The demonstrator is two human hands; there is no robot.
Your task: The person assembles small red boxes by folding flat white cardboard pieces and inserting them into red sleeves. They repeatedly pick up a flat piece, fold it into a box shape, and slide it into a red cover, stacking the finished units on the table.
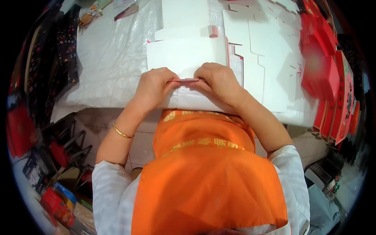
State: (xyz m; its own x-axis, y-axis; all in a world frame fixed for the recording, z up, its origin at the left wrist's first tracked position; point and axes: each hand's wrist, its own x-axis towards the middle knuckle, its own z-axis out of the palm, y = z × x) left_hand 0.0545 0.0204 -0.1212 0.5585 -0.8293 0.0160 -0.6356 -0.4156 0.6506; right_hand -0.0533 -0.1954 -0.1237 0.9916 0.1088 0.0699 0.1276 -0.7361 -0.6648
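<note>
A white die-cut cardboard blank (178, 53) lies on the table in front of me, its plain side up. My left hand (156, 84) and my right hand (220, 81) pinch its near edge, thumbs and fingers closed on it a short way apart. Between them the narrow edge strip stands bent up and looks pinkish. A small pink-and-white folded piece (213, 31) sits at the blank's far right part. To the right, more flat white cardboard blanks (274, 58) lie overlapping, with slots and stepped edges.
White woven plastic sheeting (111, 66) covers the table. Red boxes or bags (321, 74) crowd its right edge. Dark floral fabric (66, 43) hangs at the left. A clear packet (125, 8) lies at the far left. On the floor, lower left, are red packages (56, 205).
</note>
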